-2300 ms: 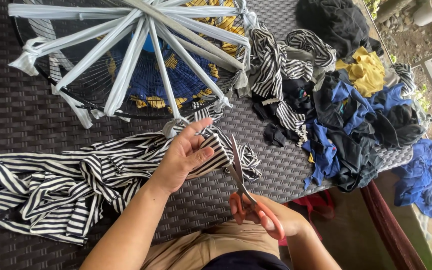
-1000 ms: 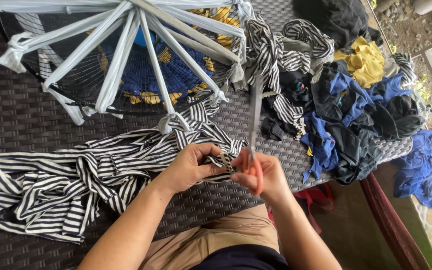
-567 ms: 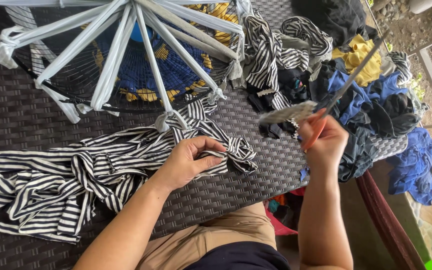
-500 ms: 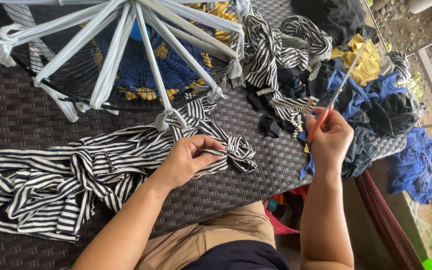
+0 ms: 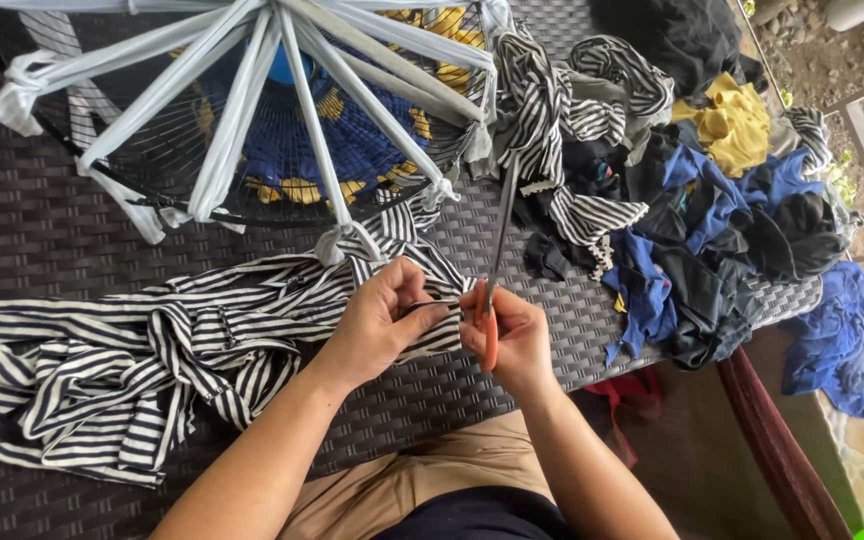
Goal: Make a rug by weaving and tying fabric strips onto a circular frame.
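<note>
Dark woven wicker table [image 5: 32, 220] under everything. Beyond the hands: round black wire fan guard [image 5: 152, 170] wrapped with pale fabric strips [image 5: 242, 110] radiating from its centre, blue-and-yellow cloth [image 5: 352, 150] beneath it. Right of the hands: heap of black, blue and striped fabric scraps [image 5: 712, 230], yellow rag [image 5: 732, 125] on top. Blue cloth [image 5: 842, 340] on the floor past the table edge.
</note>
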